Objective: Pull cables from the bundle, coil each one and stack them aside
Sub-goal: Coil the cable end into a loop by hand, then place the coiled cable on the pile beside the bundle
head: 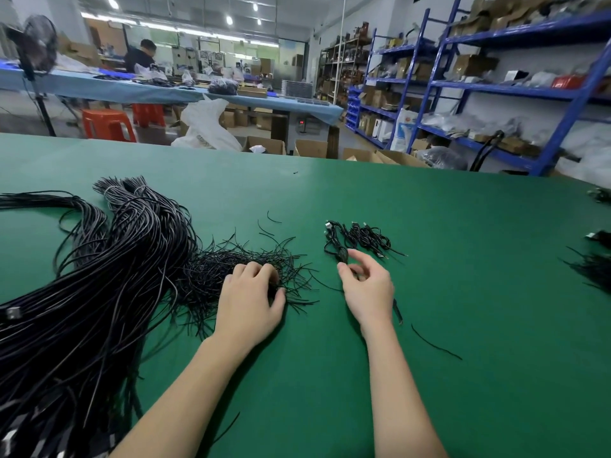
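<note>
A big bundle of long black cables (99, 276) sprawls over the left of the green table (429, 242). Beside it lies a heap of thin black ties (231, 262). My left hand (248, 302) rests on that heap, its curled fingers pinching ties at the heap's right edge. My right hand (367, 285) grips a coiled black cable (337, 246) by its near end, thumb and fingers curled round it. Just beyond, a few coiled cables (367, 238) lie in a small stack.
A loose tie (436, 342) lies right of my right forearm. More black cables (591, 266) sit at the table's right edge. Beyond the table stand cardboard boxes, blue shelving (496, 87), red stools and another bench where a person works.
</note>
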